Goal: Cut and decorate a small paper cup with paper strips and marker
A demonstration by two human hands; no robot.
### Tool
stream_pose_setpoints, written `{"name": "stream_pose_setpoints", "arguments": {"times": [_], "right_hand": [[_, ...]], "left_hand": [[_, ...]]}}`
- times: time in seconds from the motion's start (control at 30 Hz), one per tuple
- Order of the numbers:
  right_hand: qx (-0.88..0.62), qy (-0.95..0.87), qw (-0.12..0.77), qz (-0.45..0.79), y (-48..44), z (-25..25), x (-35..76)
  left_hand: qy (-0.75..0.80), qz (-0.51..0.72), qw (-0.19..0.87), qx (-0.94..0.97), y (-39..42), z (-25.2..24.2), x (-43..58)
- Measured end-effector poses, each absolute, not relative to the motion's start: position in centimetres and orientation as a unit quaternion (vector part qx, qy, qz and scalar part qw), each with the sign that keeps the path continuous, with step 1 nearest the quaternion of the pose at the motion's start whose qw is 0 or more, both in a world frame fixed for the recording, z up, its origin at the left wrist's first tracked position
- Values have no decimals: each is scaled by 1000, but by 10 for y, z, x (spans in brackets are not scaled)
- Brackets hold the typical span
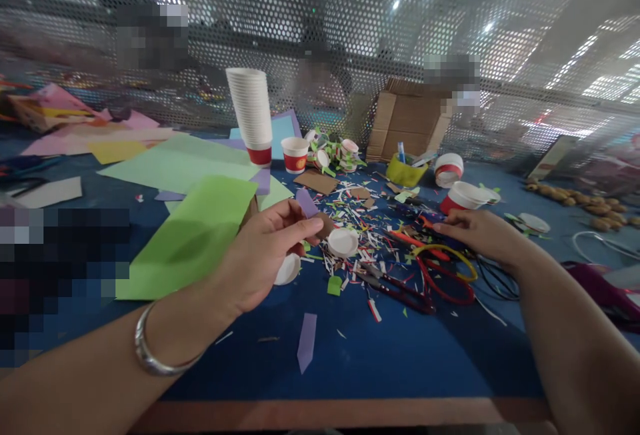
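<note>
My left hand (265, 252) hovers over the blue table (360, 355), fingers pinched around a small purple paper piece (306, 202) and a brown cardboard bit. A white round cup bottom (289, 268) sits just under its palm, and another white disc (343, 242) lies to its right. My right hand (477, 232) reaches left, palm down, fingers resting on a heap of scissors with red handles (440, 282) and yellow handles (445, 252); whether it grips one is hidden.
A tall stack of white paper cups (251, 112) and single red-banded cups (295, 154) stand at the back. Green paper sheets (195, 235) lie left. Paper scraps (370, 222) litter the middle. A cardboard box (407, 122), a yellow-green holder (404, 172) and peanuts (575, 198) are right.
</note>
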State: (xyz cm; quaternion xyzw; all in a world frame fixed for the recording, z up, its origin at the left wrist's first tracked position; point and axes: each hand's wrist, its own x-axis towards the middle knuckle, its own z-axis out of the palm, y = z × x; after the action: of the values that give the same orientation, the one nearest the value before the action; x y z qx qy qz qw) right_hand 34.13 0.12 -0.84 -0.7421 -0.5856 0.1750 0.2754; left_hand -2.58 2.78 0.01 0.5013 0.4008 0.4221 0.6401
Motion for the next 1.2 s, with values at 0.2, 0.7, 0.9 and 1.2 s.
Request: {"name": "stream_pose_setpoints", "arguments": {"times": [0.2, 0.7, 0.9, 1.2], "right_hand": [[-723, -489, 383, 303, -3, -3, 328], [-542, -334, 615, 465, -14, 30, 304], [-447, -363, 646, 502, -20, 34, 290], [-425, -455, 548, 559, -32, 18, 267]], "left_hand": [[402, 413, 644, 504, 29, -1, -28], [392, 376, 680, 492, 30, -3, -28], [383, 368, 688, 494, 33, -7, -27], [407, 364, 700, 460, 31, -3, -24]]}}
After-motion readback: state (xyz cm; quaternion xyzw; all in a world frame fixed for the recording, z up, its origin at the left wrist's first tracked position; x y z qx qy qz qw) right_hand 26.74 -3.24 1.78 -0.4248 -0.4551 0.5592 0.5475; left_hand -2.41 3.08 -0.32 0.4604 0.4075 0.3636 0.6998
